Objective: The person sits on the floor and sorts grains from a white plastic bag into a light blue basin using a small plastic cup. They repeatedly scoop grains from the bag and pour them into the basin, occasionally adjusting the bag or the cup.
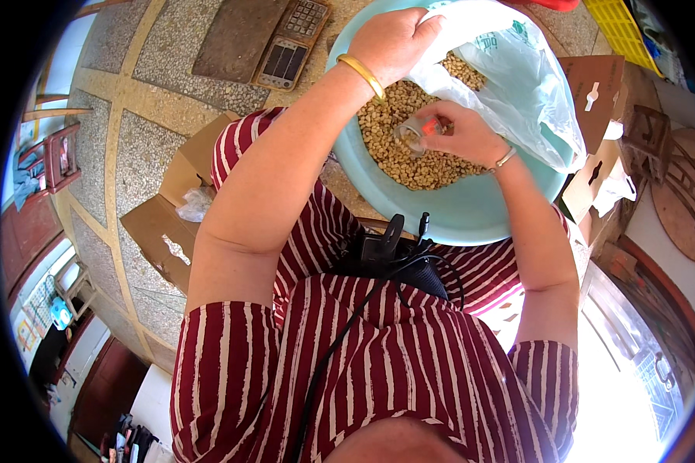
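Note:
A light blue plastic basin (428, 220) sits before me, holding a heap of small tan kernels or beans (394, 133); I cannot tell the exact kind. My left hand (397, 46), with a gold bangle above it, grips the rim of a translucent white plastic bag (521, 104) with green print. The bag lies over the far right of the basin, and some kernels show at its mouth. Low in the heap, my right hand (463, 136) is closed around a small clear cup (408, 136) with a red mark. The cup lies tilted, its mouth towards the left.
A weighing scale (284, 58) with a metal platform rests on the terrazzo floor beyond my left knee. Open cardboard boxes stand left (168, 231) and right (591, 98) of me. A yellow plastic crate (622, 35) is at the upper right. A black cable (347, 335) runs down my front.

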The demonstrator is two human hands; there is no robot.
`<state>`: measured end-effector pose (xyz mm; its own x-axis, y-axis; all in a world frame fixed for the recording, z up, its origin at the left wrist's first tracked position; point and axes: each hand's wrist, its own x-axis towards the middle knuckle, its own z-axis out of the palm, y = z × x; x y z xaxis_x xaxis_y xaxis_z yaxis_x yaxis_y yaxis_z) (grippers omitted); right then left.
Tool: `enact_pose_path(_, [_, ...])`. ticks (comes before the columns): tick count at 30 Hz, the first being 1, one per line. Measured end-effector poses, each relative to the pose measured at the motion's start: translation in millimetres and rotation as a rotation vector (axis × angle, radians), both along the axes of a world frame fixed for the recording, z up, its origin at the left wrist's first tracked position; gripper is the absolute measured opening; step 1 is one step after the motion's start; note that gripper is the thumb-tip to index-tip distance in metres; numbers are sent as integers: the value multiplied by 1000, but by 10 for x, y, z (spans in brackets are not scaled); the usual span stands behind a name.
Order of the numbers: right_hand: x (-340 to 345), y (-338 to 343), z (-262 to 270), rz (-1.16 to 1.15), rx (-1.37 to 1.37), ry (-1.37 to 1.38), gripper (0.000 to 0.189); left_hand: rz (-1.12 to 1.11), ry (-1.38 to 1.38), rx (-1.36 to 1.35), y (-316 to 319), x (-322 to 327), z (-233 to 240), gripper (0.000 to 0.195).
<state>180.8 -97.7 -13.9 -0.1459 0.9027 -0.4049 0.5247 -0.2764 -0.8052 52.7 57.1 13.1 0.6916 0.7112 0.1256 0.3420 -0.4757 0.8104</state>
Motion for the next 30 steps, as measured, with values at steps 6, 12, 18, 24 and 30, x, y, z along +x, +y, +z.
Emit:
enact_pose_path(6, [203, -1, 206, -226, -209, 553, 48, 20, -46, 63, 12, -8, -48, 35])
enact_pose_path(12, [489, -27, 417, -432, -27, 455, 49, 24, -114, 5, -12, 0, -2, 34])
enact_pose_path(18, [500, 58, 330, -502, 536, -275, 47, 14, 3, -3, 14, 15, -98, 45])
enact_pose_path(24, [442, 111, 319, -364, 858, -694, 51, 17, 34, -5, 21, 26, -104, 45])
enact_pose_path(30, [405, 119, 384, -395, 968, -717, 54, 23, 41, -27, 13, 6, -81, 44])
